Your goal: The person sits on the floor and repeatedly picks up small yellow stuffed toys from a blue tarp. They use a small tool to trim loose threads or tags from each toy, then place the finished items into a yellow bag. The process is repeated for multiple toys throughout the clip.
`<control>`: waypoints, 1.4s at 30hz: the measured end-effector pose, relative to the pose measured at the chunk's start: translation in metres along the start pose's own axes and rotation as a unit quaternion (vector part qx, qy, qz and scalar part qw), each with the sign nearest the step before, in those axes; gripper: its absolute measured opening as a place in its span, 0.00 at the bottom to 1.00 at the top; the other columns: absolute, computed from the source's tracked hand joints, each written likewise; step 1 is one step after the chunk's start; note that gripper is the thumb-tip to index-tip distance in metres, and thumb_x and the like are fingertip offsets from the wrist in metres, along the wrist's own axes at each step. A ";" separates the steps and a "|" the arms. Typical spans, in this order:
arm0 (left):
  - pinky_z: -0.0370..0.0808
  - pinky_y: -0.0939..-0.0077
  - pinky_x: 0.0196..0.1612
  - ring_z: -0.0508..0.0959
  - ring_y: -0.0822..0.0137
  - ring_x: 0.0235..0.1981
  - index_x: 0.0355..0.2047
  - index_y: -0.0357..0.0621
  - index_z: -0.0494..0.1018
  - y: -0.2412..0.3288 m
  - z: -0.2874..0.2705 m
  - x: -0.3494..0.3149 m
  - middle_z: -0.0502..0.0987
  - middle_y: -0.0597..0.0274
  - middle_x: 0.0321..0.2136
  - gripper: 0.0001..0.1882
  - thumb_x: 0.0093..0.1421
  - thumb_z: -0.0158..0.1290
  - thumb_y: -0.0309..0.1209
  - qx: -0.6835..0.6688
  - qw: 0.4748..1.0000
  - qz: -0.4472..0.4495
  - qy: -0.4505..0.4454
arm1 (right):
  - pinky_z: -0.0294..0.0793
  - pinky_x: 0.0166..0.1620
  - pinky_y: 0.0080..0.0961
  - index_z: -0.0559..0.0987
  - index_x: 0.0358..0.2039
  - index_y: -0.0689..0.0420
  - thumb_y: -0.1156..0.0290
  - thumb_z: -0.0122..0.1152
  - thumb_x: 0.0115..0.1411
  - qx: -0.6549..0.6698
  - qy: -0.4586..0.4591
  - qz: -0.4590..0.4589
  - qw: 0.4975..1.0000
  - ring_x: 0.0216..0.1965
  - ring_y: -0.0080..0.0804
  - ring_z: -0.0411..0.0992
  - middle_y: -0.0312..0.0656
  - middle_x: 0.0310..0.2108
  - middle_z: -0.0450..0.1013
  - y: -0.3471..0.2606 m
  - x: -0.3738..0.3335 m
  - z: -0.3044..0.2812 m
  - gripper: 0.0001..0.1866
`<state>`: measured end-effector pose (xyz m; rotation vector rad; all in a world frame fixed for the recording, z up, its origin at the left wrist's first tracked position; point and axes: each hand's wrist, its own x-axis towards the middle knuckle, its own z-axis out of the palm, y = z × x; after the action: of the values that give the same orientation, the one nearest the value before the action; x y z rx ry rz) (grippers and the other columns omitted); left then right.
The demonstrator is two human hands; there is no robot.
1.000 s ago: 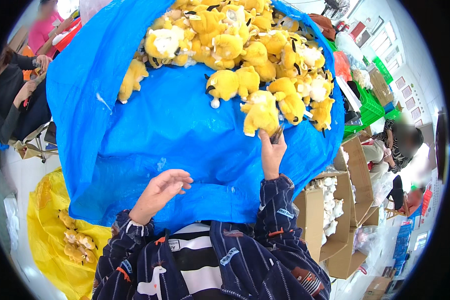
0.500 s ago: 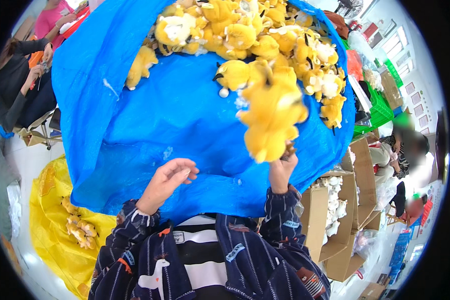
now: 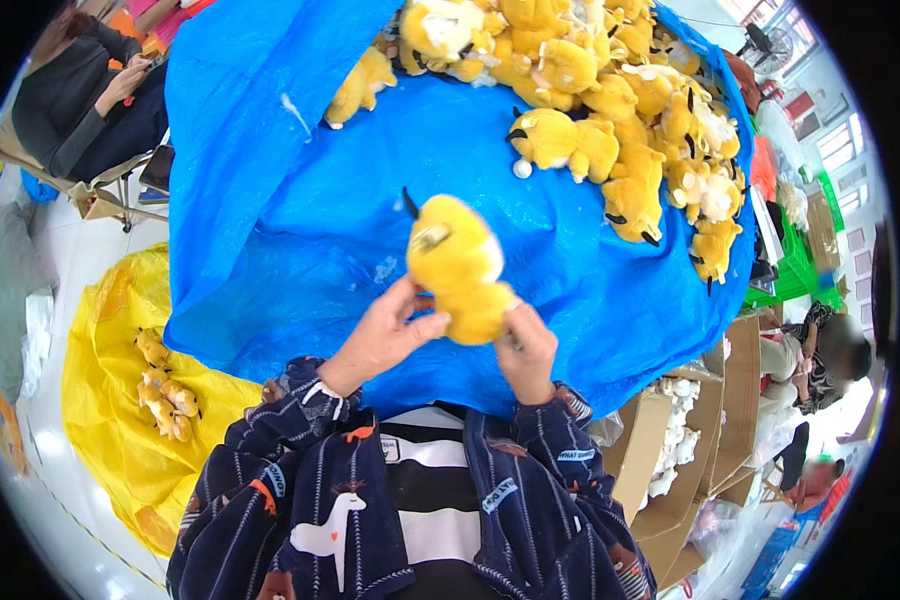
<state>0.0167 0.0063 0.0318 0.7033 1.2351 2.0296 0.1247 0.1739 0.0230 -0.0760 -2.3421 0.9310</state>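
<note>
Over the blue sheet (image 3: 300,265), left hand (image 3: 385,335) and right hand (image 3: 530,358) grip a yellow toy (image 3: 450,255) by its lower part! Slightly blurred, its face is hard to make out; more toys (image 3: 570,68) heap beyond.

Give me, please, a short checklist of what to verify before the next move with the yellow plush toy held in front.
1. Left grip on the yellow plush toy: ok, holding its left side.
2. Right grip on the toy: ok, at its lower right.
3. Toy apart from the pile of toys: ok, bare blue sheet shows between them.
4. Right grip free of anything else: cannot tell; a dark patch by the fingers is too small to make out.
5. Blue sheet free of loose bits: not ok, white fluff lies on it.
6. Toy's far side: cannot tell, hidden.
</note>
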 end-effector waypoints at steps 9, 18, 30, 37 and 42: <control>0.66 0.70 0.53 0.68 0.67 0.51 0.55 0.39 0.57 -0.003 -0.014 -0.008 0.67 0.59 0.49 0.30 0.52 0.53 0.24 -0.055 0.992 -0.110 0.041 | 0.74 0.32 0.20 0.75 0.42 0.58 0.76 0.64 0.48 0.190 -0.207 0.043 0.959 0.31 0.29 0.75 0.44 0.40 0.74 -0.042 0.000 -0.009 0.17; 0.62 0.70 0.56 0.66 0.65 0.53 0.57 0.39 0.56 -0.009 -0.027 -0.022 0.66 0.58 0.51 0.35 0.49 0.57 0.27 -0.048 0.969 -0.202 -0.135 | 0.65 0.30 0.14 0.73 0.42 0.64 0.69 0.63 0.51 0.269 -0.163 0.273 0.909 0.28 0.15 0.64 0.34 0.28 0.71 -0.021 0.028 0.004 0.19; 0.68 0.74 0.49 0.70 0.69 0.47 0.53 0.37 0.59 -0.023 -0.021 -0.018 0.70 0.58 0.46 0.29 0.51 0.55 0.22 0.097 0.992 -0.042 0.063 | 0.69 0.27 0.21 0.71 0.32 0.64 0.72 0.63 0.44 0.118 -0.021 0.201 0.972 0.21 0.27 0.69 0.44 0.24 0.70 -0.035 0.001 0.037 0.15; 0.72 0.80 0.33 0.75 0.77 0.31 0.37 0.38 0.70 -0.033 -0.022 -0.016 0.76 0.62 0.28 0.18 0.43 0.61 0.21 0.251 0.953 0.061 0.159 | 0.71 0.26 0.28 0.69 0.31 0.60 0.71 0.68 0.40 0.117 -0.099 0.043 0.987 0.26 0.45 0.72 0.49 0.28 0.69 -0.038 -0.013 0.043 0.19; 0.72 0.80 0.33 0.76 0.75 0.29 0.34 0.38 0.71 -0.030 -0.030 -0.020 0.76 0.61 0.28 0.17 0.43 0.62 0.21 0.248 0.955 0.060 0.151 | 0.54 0.20 0.11 0.76 0.33 0.60 0.76 0.64 0.48 0.276 -0.173 0.175 0.929 0.19 0.10 0.57 0.32 0.31 0.72 -0.024 0.003 -0.003 0.10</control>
<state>0.0152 -0.0148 -0.0093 0.7233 1.9644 1.9868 0.1280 0.1584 0.0419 -0.1084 -2.3146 1.8846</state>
